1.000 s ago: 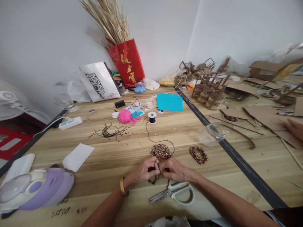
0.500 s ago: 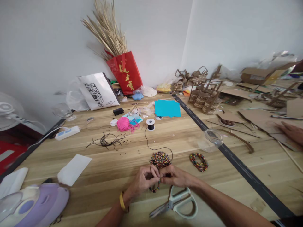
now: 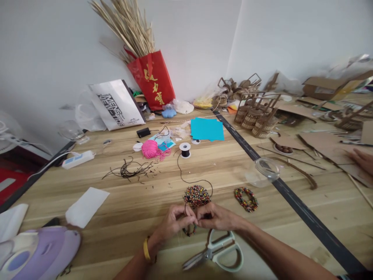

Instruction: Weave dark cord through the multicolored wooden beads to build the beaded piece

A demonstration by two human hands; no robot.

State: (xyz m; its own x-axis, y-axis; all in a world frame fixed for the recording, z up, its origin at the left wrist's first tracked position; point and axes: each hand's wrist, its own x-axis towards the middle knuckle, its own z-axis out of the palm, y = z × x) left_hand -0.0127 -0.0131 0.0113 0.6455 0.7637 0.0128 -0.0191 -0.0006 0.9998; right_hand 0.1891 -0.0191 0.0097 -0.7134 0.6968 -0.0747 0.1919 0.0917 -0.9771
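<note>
My left hand [image 3: 181, 221] and my right hand [image 3: 214, 217] meet fingertip to fingertip, both pinched on a thin black cord [image 3: 185, 210]. From the pinch hangs a small loop of strung coloured beads [image 3: 190, 231]; my fingers hide the point where the cord ends join. Just beyond my hands lies a pile of multicoloured beads [image 3: 196, 195]. Black cord curves around that pile from a white spool [image 3: 185, 150]. To the right rests a coiled beaded bracelet [image 3: 246, 199]. Light green scissors [image 3: 215, 251] lie below my right hand, blades pointing left.
Cut black cords [image 3: 128, 168], pink yarn [image 3: 150, 149] and blue paper [image 3: 206, 129] lie farther back. A clear plastic cup [image 3: 266, 171] lies right of centre. Small bamboo baskets [image 3: 256, 116] stand behind it. Another person's hand [image 3: 363, 159] rests on cardboard at the right. A purple appliance [image 3: 43, 249] sits front left.
My camera view has shifted slightly. Both hands stay pinched together at nearly the same place, with only small finger movement. The bead loop still hangs below them.
</note>
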